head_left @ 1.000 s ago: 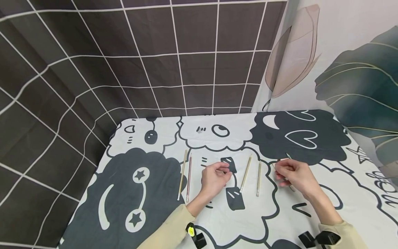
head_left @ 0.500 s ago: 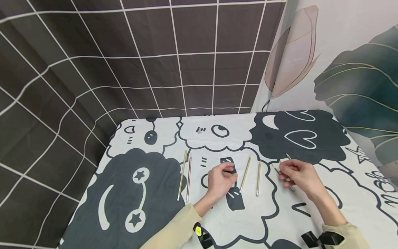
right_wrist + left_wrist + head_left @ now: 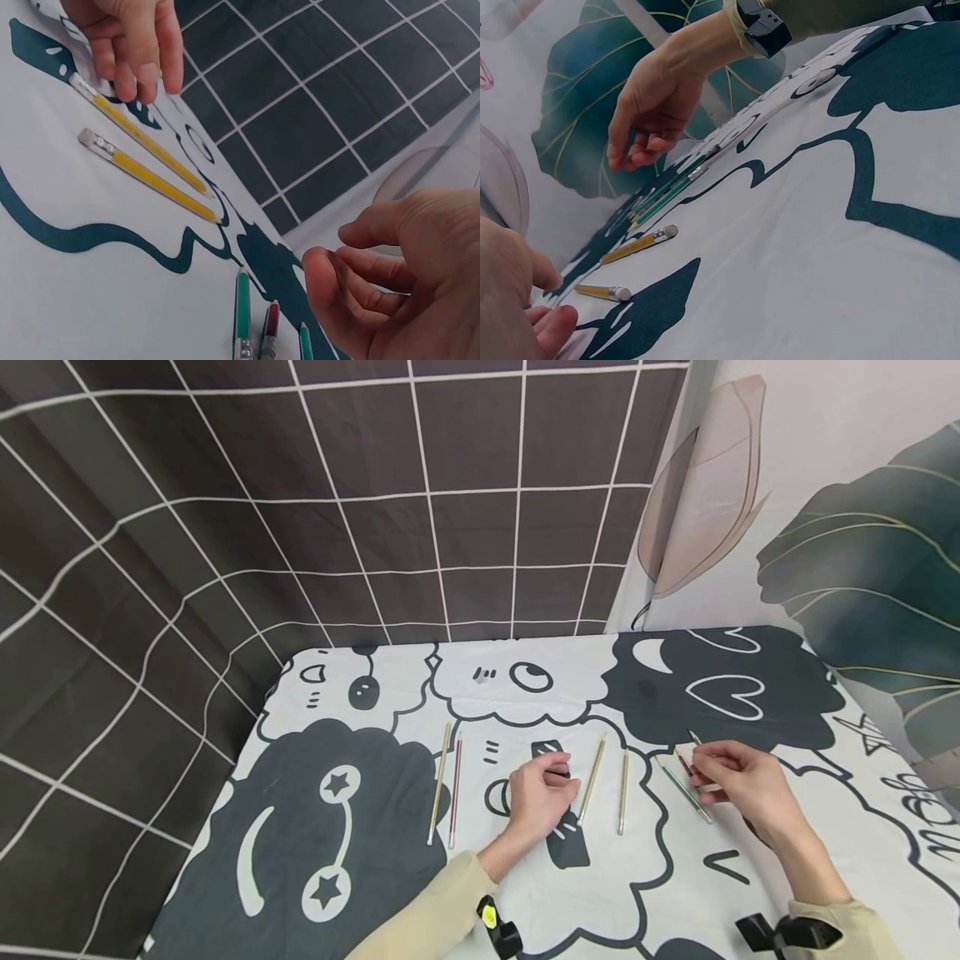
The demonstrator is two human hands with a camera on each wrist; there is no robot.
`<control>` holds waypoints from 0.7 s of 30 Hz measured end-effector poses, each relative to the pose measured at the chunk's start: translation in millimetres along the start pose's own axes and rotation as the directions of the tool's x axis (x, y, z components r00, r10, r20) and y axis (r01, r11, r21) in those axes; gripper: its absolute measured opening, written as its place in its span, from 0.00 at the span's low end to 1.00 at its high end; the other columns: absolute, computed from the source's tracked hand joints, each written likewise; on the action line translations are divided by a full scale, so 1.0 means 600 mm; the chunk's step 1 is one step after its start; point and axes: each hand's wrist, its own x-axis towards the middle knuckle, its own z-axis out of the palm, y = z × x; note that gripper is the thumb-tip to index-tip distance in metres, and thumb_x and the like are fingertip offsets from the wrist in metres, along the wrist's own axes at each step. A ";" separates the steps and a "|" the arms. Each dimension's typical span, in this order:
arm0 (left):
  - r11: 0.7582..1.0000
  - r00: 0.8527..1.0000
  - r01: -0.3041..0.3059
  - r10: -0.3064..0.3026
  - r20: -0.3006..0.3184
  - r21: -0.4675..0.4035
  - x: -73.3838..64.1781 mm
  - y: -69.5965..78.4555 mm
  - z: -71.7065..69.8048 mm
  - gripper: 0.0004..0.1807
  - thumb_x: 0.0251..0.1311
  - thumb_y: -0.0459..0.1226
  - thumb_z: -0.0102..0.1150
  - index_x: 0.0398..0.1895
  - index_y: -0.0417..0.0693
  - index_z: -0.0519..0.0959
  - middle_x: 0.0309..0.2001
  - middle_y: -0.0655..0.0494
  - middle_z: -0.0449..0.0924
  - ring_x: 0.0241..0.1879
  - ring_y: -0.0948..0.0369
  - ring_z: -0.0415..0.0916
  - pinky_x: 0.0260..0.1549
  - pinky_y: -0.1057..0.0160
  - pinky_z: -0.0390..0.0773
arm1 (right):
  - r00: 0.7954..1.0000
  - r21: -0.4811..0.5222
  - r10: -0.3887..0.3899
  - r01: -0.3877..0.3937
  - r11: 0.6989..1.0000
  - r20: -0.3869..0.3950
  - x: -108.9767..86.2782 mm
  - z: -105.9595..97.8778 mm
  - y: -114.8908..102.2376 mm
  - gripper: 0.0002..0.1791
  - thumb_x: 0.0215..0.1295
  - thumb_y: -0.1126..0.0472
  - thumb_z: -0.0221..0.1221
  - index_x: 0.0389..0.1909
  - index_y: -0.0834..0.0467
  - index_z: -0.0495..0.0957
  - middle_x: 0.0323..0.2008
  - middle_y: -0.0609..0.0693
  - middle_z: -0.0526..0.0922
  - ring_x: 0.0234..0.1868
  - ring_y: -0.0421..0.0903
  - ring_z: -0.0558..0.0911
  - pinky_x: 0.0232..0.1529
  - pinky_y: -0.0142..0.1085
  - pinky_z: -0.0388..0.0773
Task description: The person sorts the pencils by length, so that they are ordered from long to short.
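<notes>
- Nearest, the left sleeve (image 3: 420,914) and right sleeve (image 3: 851,931) are seen coming in from below, and a black device is worn at each wrist.
- Just beyond the cuffs, the white cloth (image 3: 592,902) is spread out, marked with dark cloud shapes.
- And here is the left hand (image 3: 542,797), held low over the cloth just beside the middle pencils; its fingers are loosely bent, its grasp left empty. Whether the cloth is touched cannot be told.
- To its left, a side-by-side pair is laid out: a gold pencil (image 3: 439,783) and a red pencil (image 3: 456,790), both pointed away.
- Between the hands, two yellow pencils are set down: the tilted one (image 3: 592,779) and the straighter one (image 3: 623,792), eraser ends turned to the near side.
- Over on the right, the right hand (image 3: 750,789) is poised above the last group, thumb and fingers relaxed in a soft curl, nothing gripped.
- Under and beside it, a green pencil (image 3: 684,790), a dark red pencil (image 3: 271,328) and a second green pencil (image 3: 305,343) are lined up, partly covered by the fingers in the head view.
- Farthest back, a dark curtain (image 3: 480,527) is crossed by white lines, and a pale drape (image 3: 847,402) is printed with leaves.
</notes>
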 end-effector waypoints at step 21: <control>1.000 1.000 -0.013 0.013 -0.010 0.020 -0.003 -0.003 0.028 0.17 0.45 0.26 0.74 0.42 0.40 0.86 0.34 0.54 0.84 0.25 0.71 0.80 0.27 0.73 0.76 | 0.994 -0.074 0.044 -0.052 0.996 -0.099 -0.001 -0.017 0.019 0.20 0.73 0.62 0.57 0.55 0.75 0.72 0.33 0.53 0.83 0.30 0.38 0.83 0.29 0.34 0.82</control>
